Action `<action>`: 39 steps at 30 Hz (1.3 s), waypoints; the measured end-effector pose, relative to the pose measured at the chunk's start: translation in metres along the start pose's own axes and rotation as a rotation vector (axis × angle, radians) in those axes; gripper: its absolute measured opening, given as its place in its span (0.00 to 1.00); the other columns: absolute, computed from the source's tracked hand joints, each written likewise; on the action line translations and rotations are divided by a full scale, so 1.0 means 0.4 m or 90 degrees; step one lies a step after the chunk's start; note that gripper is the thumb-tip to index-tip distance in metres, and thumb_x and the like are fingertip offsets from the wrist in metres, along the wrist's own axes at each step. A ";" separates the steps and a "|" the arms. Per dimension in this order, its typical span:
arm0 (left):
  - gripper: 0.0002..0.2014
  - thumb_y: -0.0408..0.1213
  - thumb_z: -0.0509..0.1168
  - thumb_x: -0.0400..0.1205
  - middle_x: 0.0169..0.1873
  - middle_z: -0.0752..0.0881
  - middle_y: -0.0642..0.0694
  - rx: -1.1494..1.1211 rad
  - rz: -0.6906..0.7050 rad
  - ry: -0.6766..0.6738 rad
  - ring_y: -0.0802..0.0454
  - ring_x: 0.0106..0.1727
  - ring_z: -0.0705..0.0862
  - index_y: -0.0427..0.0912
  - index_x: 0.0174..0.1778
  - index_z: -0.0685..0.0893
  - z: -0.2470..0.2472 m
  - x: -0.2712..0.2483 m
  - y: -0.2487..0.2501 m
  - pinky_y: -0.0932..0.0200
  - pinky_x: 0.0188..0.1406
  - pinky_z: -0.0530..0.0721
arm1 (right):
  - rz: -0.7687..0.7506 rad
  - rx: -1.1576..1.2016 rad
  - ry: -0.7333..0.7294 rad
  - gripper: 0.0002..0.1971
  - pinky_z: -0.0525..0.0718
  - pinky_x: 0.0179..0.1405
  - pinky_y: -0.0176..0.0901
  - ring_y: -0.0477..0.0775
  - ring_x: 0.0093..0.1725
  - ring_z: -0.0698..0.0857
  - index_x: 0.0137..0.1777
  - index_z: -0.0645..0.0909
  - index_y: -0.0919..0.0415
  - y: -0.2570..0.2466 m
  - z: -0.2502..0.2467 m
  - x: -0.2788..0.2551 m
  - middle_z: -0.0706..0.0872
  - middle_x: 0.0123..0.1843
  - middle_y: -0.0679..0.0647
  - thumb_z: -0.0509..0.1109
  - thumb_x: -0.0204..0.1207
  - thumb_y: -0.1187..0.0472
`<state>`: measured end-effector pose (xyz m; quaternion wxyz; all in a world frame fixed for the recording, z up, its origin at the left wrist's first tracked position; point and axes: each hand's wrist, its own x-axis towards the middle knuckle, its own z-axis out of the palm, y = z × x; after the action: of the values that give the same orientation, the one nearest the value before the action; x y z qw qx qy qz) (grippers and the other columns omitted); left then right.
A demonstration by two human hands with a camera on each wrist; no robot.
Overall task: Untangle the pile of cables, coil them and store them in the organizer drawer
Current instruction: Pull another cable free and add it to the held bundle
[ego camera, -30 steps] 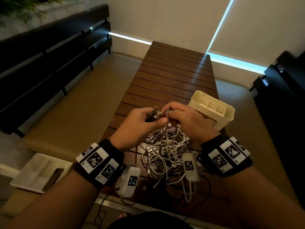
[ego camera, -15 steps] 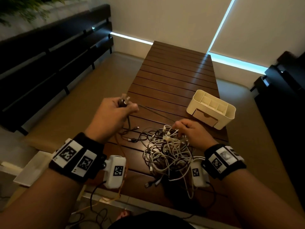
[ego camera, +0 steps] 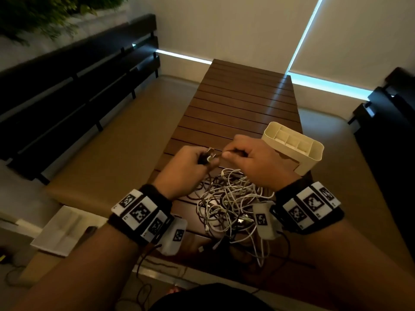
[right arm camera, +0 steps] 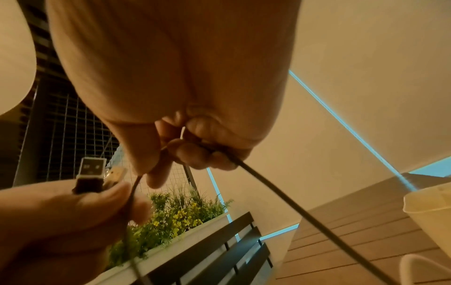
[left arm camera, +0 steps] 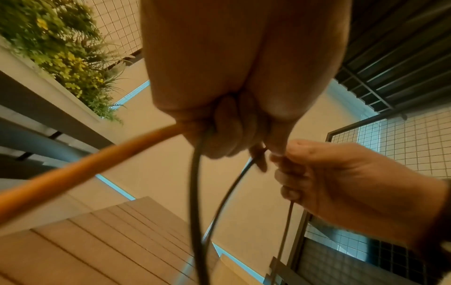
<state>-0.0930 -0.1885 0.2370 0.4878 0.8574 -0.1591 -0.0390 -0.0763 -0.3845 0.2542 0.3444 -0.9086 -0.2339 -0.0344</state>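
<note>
A tangled pile of white and dark cables (ego camera: pixel 229 203) lies on the near end of the brown slatted table (ego camera: pixel 235 104). Just above it, my left hand (ego camera: pixel 202 159) grips a dark cable (left arm camera: pixel 195 173) by its USB plugs (right arm camera: pixel 90 171), which stick up from the fist. My right hand (ego camera: pixel 233 153) pinches the same dark cable (right arm camera: pixel 268 183) right beside the left hand, knuckles almost touching. The cream organizer (ego camera: pixel 294 147) stands on the table's right edge behind my right hand, its top compartments showing; the hand hides most of its front.
Dark slatted benches stand at the left (ego camera: pixel 67 86) and the right (ego camera: pixel 393 131). A tan cushioned seat (ego camera: pixel 107 158) runs along the table's left side. A white tray (ego camera: pixel 60 230) lies on the floor at the lower left. An orange cord (left arm camera: pixel 73 167) hangs from my left wrist.
Half a second ago my left hand was out to the left pulling the dark cable taut and my right hand rested on the pile. Both hands have come together above the pile.
</note>
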 end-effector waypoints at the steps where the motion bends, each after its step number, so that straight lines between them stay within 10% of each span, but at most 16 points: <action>1: 0.12 0.39 0.67 0.87 0.27 0.77 0.52 -0.013 0.012 0.026 0.64 0.25 0.72 0.39 0.39 0.83 0.002 0.001 0.005 0.64 0.30 0.71 | 0.012 0.012 -0.003 0.06 0.72 0.39 0.20 0.34 0.40 0.78 0.48 0.84 0.49 0.004 -0.003 -0.004 0.80 0.40 0.41 0.68 0.85 0.58; 6: 0.11 0.41 0.62 0.89 0.21 0.78 0.61 -0.283 -0.004 0.250 0.60 0.23 0.69 0.48 0.42 0.85 -0.065 0.013 0.036 0.60 0.24 0.69 | 0.207 0.096 -0.037 0.16 0.74 0.37 0.34 0.32 0.33 0.79 0.49 0.84 0.50 0.086 0.019 -0.053 0.81 0.34 0.42 0.56 0.89 0.48; 9: 0.10 0.44 0.63 0.88 0.26 0.78 0.55 -0.182 -0.080 0.179 0.54 0.27 0.71 0.48 0.45 0.87 -0.091 0.023 0.019 0.57 0.23 0.69 | 0.267 0.112 -0.004 0.16 0.77 0.42 0.46 0.41 0.36 0.80 0.49 0.85 0.53 0.147 0.039 -0.071 0.83 0.37 0.47 0.58 0.89 0.49; 13: 0.13 0.41 0.65 0.87 0.58 0.82 0.55 0.010 -0.141 0.226 0.59 0.55 0.81 0.49 0.67 0.82 -0.062 0.013 0.003 0.63 0.51 0.81 | 0.210 0.051 0.093 0.07 0.75 0.41 0.40 0.40 0.44 0.80 0.48 0.82 0.50 0.147 0.016 -0.049 0.84 0.45 0.45 0.65 0.87 0.54; 16: 0.22 0.41 0.65 0.87 0.62 0.75 0.61 -0.004 -0.054 0.252 0.64 0.61 0.76 0.52 0.78 0.75 -0.026 0.004 0.041 0.74 0.52 0.72 | 0.077 0.014 0.086 0.05 0.71 0.41 0.29 0.35 0.42 0.77 0.49 0.84 0.50 0.096 -0.009 -0.028 0.78 0.43 0.40 0.67 0.85 0.57; 20: 0.06 0.41 0.64 0.88 0.41 0.84 0.60 0.067 0.035 0.084 0.70 0.36 0.78 0.50 0.55 0.86 0.020 0.009 0.073 0.69 0.36 0.74 | -0.089 0.065 0.130 0.05 0.72 0.41 0.25 0.38 0.40 0.76 0.50 0.86 0.55 0.005 -0.035 -0.001 0.76 0.40 0.41 0.68 0.84 0.61; 28: 0.14 0.45 0.61 0.89 0.27 0.75 0.56 -0.147 0.056 0.400 0.56 0.29 0.72 0.53 0.37 0.82 -0.081 -0.004 0.068 0.57 0.30 0.71 | 0.154 0.103 0.011 0.15 0.74 0.41 0.41 0.34 0.39 0.82 0.48 0.82 0.48 0.138 0.013 -0.061 0.85 0.43 0.42 0.56 0.90 0.48; 33: 0.06 0.43 0.64 0.88 0.42 0.81 0.52 0.152 -0.153 0.135 0.58 0.43 0.79 0.52 0.46 0.83 -0.083 -0.022 -0.004 0.61 0.44 0.77 | 0.146 0.171 0.139 0.10 0.79 0.42 0.46 0.50 0.39 0.81 0.46 0.83 0.49 0.116 -0.050 -0.039 0.85 0.42 0.55 0.65 0.86 0.51; 36: 0.21 0.44 0.64 0.87 0.64 0.72 0.60 0.140 -0.098 0.194 0.63 0.65 0.73 0.51 0.78 0.75 -0.049 -0.026 0.022 0.69 0.62 0.71 | 0.022 0.146 0.134 0.06 0.80 0.44 0.45 0.46 0.40 0.80 0.46 0.84 0.51 0.059 -0.080 -0.014 0.83 0.40 0.46 0.68 0.84 0.55; 39: 0.19 0.43 0.64 0.87 0.66 0.78 0.61 0.100 0.006 0.152 0.66 0.60 0.77 0.50 0.76 0.78 -0.009 -0.012 0.069 0.74 0.51 0.74 | -0.073 0.121 0.089 0.04 0.76 0.41 0.34 0.41 0.38 0.78 0.47 0.85 0.52 0.004 -0.060 0.004 0.81 0.39 0.41 0.70 0.83 0.57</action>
<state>-0.1031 -0.1973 0.2618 0.4350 0.8907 -0.1069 0.0779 -0.0718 -0.4004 0.2720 0.4418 -0.8523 -0.2634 -0.0950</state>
